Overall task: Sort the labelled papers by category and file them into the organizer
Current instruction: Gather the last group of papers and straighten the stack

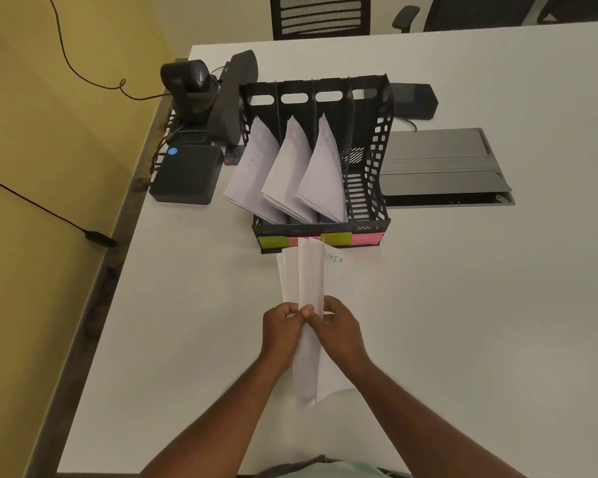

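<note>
Left hand and right hand at lower centre, fingers of both closed on folded papers over white worktop, one sheet reading "ADMIN", black organizer beyond at upper centre, three left slots holding papers, rightmost slot bare, coloured labels on front edge

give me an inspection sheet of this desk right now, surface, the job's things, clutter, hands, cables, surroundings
Surface: white desk, shut floor-box lid at right.
Job's things: black organizer, papers in three left slots, rightmost slot empty; coloured labels on its front; paper bundle in grip.
Clutter: camera, speaker bar, small black box.
Hands: left hand and right hand both grip the bundle.
Cables: on wall and floor.
Surroundings: yellow wall, office chairs.
</note>
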### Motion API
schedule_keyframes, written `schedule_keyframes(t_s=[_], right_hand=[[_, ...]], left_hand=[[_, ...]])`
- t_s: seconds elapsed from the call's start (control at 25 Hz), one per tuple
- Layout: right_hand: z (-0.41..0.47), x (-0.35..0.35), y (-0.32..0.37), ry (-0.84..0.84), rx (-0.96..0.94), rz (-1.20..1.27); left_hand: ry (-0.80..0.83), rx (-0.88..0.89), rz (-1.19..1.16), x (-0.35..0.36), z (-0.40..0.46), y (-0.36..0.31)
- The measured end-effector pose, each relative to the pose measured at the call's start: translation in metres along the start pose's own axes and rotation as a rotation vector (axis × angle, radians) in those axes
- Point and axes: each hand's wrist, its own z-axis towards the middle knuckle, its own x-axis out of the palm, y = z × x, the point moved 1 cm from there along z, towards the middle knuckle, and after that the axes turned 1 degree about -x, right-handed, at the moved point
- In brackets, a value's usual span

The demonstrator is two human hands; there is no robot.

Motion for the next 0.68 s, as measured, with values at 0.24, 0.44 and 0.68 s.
schedule_keyframes(t_s=[0.24,0.44,0.68], right_hand=[[0.002,-0.006,0.005,0.065,-0.020,-0.045],[0.001,-0.022,0.004,-0.165,-0.007,-0.072],[0.013,-0.078,-0.007,-0.342,0.103,0.015]], left_hand=[[0.090,-0.138,-0.262,-0.006,0.002,-0.004],[-0.026,-0.060,-0.114,-0.016,0.009,0.004],[-0.119,-0.023,-0.065,-0.048,0.026,0.016]])
